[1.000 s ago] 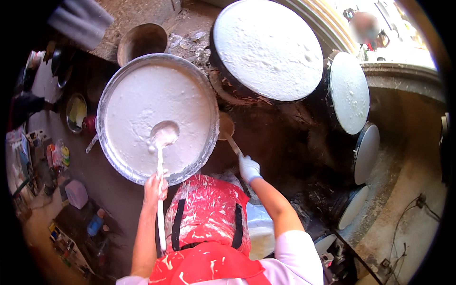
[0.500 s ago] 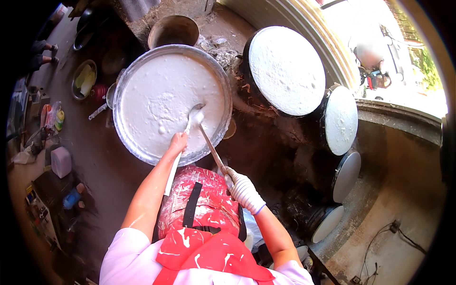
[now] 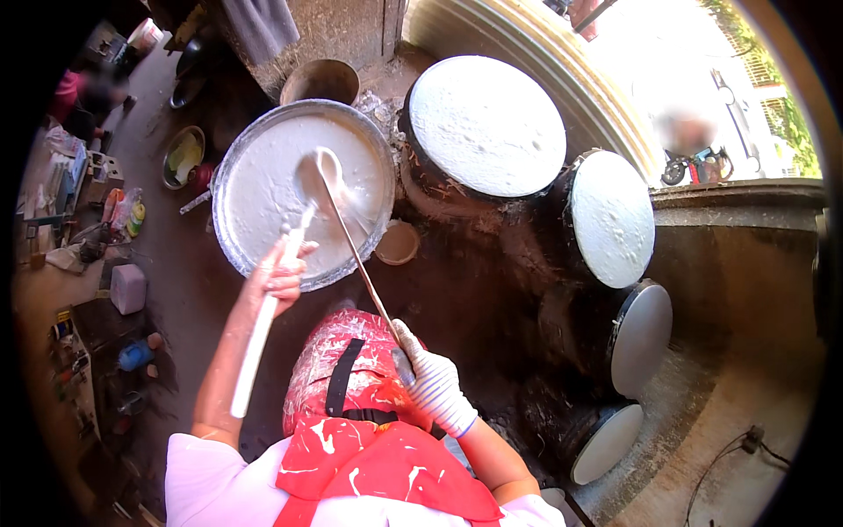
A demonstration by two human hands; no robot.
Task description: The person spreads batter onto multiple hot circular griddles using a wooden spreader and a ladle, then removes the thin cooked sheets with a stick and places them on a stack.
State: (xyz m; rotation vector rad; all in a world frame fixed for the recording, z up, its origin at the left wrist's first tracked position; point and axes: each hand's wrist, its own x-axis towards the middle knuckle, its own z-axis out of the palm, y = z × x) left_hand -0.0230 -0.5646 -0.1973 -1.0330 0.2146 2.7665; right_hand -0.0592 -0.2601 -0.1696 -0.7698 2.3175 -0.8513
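A large round metal basin [image 3: 220, 198] holds thick white batter-like liquid [image 3: 263, 176]. My bare left hand [image 3: 279, 279] is closed around a pale stick [image 3: 255, 358], whose far end blurs over the liquid. In a striped work glove, my right hand [image 3: 430, 378] grips a long-handled ladle [image 3: 360, 263]. Its thin handle slants up and left to a rounded head over the basin; motion smears the head, and I cannot tell whether it touches the liquid. White splashes mark my red apron [image 3: 378, 457].
Several round drums stand in a curve on the right, among them a big white-topped drum [image 3: 487, 123] and a smaller one [image 3: 612, 220]. A bucket [image 3: 323, 81] stands behind the basin, a small bowl [image 3: 398, 243] beside it. Clutter and a person [image 3: 83, 98] are at left.
My left hand has moved left and down with the pale stick, away from the ladle. My right hand has lowered slightly; its ladle's head has swung up and left across the basin.
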